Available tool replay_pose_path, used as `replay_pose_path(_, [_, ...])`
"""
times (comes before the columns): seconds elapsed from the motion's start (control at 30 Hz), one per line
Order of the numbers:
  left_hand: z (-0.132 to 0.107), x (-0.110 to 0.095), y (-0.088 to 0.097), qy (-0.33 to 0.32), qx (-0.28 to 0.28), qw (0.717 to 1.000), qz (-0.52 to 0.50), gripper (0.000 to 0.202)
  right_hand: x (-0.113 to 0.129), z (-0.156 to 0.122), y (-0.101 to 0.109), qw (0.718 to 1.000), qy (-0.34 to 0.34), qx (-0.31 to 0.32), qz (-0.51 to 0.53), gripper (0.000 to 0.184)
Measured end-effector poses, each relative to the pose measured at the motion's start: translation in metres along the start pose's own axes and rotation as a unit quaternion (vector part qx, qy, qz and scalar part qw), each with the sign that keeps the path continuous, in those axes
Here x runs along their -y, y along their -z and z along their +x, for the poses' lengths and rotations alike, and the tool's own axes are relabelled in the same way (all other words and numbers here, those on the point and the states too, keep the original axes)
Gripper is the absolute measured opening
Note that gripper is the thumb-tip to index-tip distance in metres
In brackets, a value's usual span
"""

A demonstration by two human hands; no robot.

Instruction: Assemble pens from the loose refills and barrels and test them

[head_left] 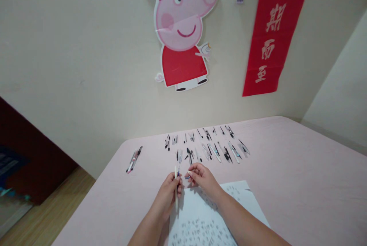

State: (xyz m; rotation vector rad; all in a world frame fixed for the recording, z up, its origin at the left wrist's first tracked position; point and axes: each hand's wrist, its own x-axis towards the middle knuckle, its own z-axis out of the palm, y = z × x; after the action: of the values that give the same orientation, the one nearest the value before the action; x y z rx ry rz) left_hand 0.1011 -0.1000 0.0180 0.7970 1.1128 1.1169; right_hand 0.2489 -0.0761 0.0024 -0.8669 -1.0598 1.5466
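Note:
My left hand [169,191] is closed round a thin white pen refill [176,184] that stands nearly upright, its dark tip near the fingertips. My right hand [201,177] pinches a small pale pen part [189,172] just to the right of the refill; the two hands almost touch. Both hover over the pink table [286,184], above the top edge of a white sheet of paper [206,219] covered in handwriting.
Beyond the hands lie several taken-apart pen parts [209,144] in rows. Assembled pens [133,160] lie at the table's left edge. A cartoon pig cut-out [183,28] and a red banner [272,31] hang on the wall behind. Wooden floor shows at the left.

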Motion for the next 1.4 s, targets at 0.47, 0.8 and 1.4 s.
replay_pose_path(0.47, [-0.005,-0.010,-0.010,0.165,-0.040,0.967,-0.188,0.019,0.002,-0.006,0.003,0.898,0.258,0.003,-0.358,0.013])
replay_pose_path(0.8, [-0.003,-0.010,-0.010,0.097,-0.099,0.972,-0.190,0.017,-0.009,-0.007,0.003,0.800,0.241,0.044,-0.547,0.020])
replay_pose_path(1.4, [-0.002,-0.005,-0.018,0.085,-0.088,0.966,-0.229,0.022,0.001,-0.015,-0.007,0.860,0.290,0.057,-0.416,0.019])
